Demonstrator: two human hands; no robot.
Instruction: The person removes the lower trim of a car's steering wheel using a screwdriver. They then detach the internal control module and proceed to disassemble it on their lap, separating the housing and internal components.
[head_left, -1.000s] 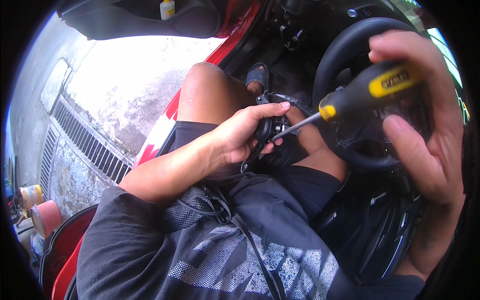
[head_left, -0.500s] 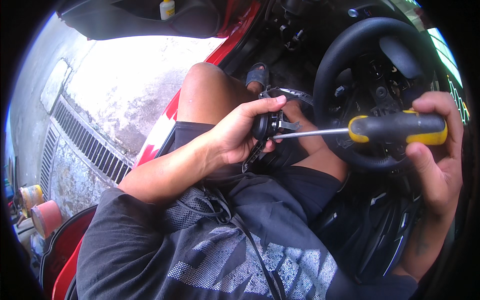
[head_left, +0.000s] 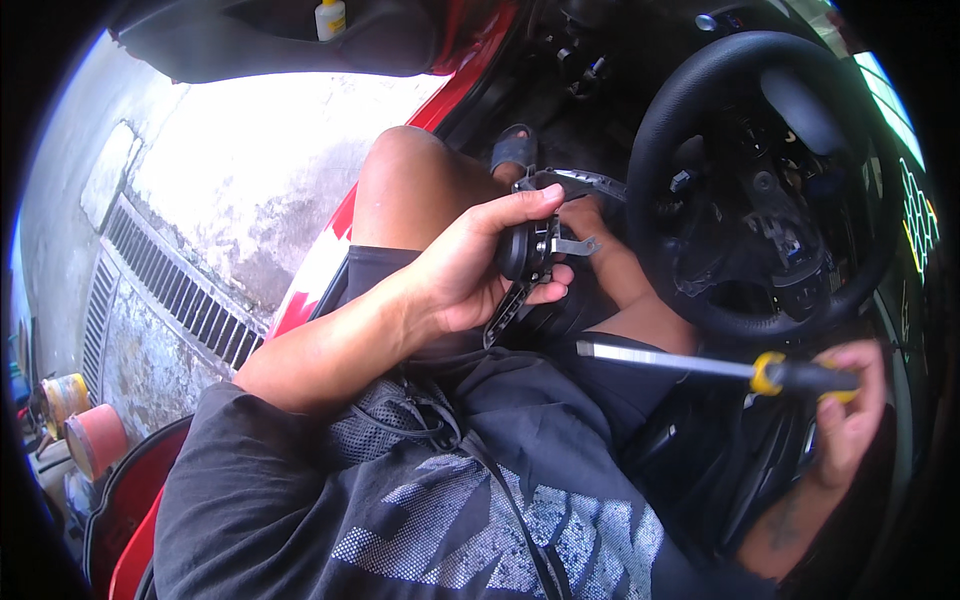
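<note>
My left hand (head_left: 480, 255) is closed around a black plastic car part (head_left: 517, 252) with a bright metal bracket (head_left: 575, 246) sticking out of its side. Above and below my fingers, curved strips of the same part show; my hand hides its middle. In my right hand (head_left: 850, 420), held off to the right below the steering wheel (head_left: 668, 105), is a screwdriver (head_left: 795, 377) with a black and yellow handle. Its metal shaft points left, slightly blurred, and the tip is apart from the black part.
I sit sideways in a car, knees toward the open red door (head_left: 470, 60). A small white and yellow bottle (head_left: 330, 18) stands in the door pocket. The wheel's centre is uncovered, showing brackets and wiring. Outside lie a drain grate (head_left: 180, 280) and a pink bucket (head_left: 96, 440).
The screwdriver's tip has come away from the black part. My right hand has moved down and slightly left with the screwdriver, away from the wheel. My left hand keeps its grip.
</note>
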